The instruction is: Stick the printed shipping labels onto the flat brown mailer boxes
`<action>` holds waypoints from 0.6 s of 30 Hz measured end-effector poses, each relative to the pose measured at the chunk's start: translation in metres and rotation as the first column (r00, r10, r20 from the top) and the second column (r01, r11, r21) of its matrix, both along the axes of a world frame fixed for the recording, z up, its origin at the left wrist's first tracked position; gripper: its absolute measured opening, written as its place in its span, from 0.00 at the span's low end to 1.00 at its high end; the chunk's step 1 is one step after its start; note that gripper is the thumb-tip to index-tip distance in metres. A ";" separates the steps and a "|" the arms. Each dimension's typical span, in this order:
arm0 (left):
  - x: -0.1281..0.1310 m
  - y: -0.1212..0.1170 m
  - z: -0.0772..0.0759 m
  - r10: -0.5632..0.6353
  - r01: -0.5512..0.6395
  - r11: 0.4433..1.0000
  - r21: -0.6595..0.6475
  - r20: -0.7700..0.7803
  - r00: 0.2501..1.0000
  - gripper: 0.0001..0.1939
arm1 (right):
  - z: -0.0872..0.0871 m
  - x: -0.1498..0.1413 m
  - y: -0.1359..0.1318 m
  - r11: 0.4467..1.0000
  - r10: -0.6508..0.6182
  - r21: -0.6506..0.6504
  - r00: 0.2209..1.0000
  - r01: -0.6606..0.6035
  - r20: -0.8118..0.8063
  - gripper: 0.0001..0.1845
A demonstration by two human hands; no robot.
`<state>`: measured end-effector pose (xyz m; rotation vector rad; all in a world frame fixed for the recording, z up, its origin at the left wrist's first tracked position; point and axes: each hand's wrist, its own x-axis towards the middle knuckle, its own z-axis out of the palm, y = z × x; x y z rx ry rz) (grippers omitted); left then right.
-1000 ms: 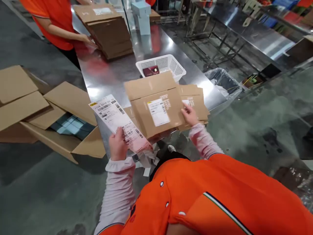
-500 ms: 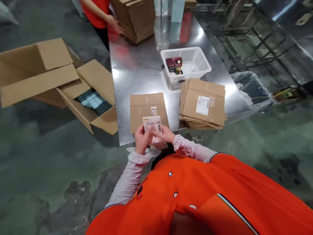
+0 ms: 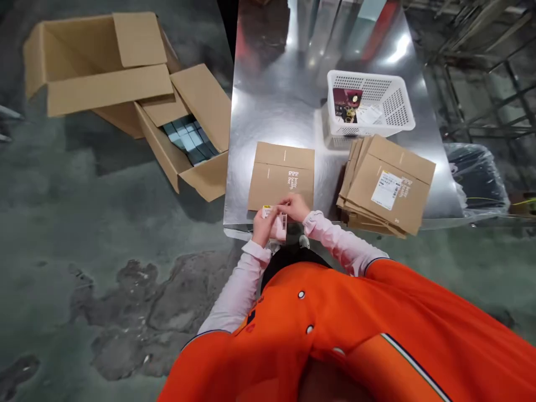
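My left hand (image 3: 263, 228) grips a small stack of printed shipping labels (image 3: 279, 229) at the table's near edge. The fingers of my right hand (image 3: 296, 207) are pinched together at the top edge of these labels, meeting my left fingertips. Just beyond my hands a flat cardboard mailer (image 3: 272, 178) with printed words lies on the metal table (image 3: 285, 117). To the right sits a pile of similar flat mailers (image 3: 412, 190), its top one bearing a white label (image 3: 387, 190).
Behind the pile stands a white plastic basket (image 3: 372, 131) holding a dark red packet and papers. Open cardboard boxes (image 3: 109, 89) are on the left, one with dark wrapped items (image 3: 190, 138) inside. A plastic-lined bin (image 3: 477, 173) stands at the table's right.
My view has tilted down and left, so the co-worker and the box they held have left the picture. My right hand has moved from the labels' face to their top edge.
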<state>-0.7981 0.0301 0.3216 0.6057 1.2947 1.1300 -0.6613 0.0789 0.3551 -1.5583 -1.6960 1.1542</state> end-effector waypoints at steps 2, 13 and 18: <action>-0.007 -0.001 -0.018 -0.124 0.138 0.985 -0.109 0.120 0.985 0.28 | -0.013 0.002 0.023 0.996 -0.034 0.086 0.992 0.023 0.124 0.04; -0.057 -0.101 -0.064 -0.196 0.267 0.875 -0.404 0.210 0.958 0.34 | -0.049 -0.002 0.119 0.981 -0.126 0.196 0.780 0.005 0.613 0.42; -0.083 -0.089 -0.037 -0.141 0.161 0.911 -0.380 0.083 0.987 0.32 | -0.063 -0.021 0.036 0.783 0.398 0.148 0.668 -0.605 0.629 0.43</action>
